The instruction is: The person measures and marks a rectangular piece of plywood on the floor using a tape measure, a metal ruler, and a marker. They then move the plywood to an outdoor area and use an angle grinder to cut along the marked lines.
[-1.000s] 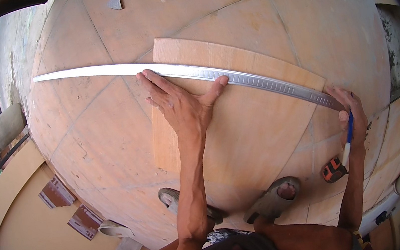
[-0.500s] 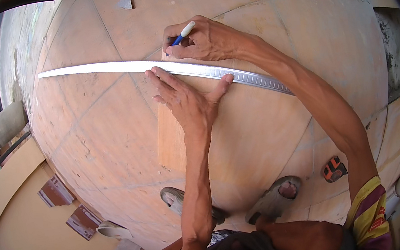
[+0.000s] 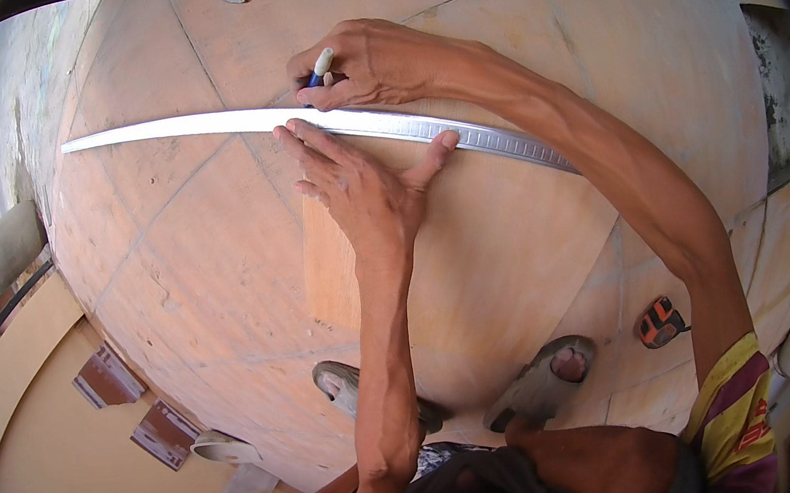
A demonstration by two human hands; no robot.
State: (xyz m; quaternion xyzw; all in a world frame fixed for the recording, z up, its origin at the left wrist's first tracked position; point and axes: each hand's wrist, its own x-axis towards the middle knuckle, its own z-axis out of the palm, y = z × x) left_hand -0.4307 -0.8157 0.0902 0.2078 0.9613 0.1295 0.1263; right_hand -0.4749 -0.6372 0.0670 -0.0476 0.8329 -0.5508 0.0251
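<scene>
Left hand (image 3: 363,191) lay spread, grip apart, on the metal straightedge (image 3: 199,125), which crossed the wooden board (image 3: 328,265). Right hand (image 3: 380,59) was clamped on the pen (image 3: 322,63). Weak left-side pressure could have let the straightedge pivot.

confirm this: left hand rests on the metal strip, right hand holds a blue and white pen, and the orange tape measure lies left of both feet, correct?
Not quite: in the head view, the orange tape measure lies right of both feet, not left. The left hand does rest on the metal strip, and the right hand holds a blue and white pen.
</scene>
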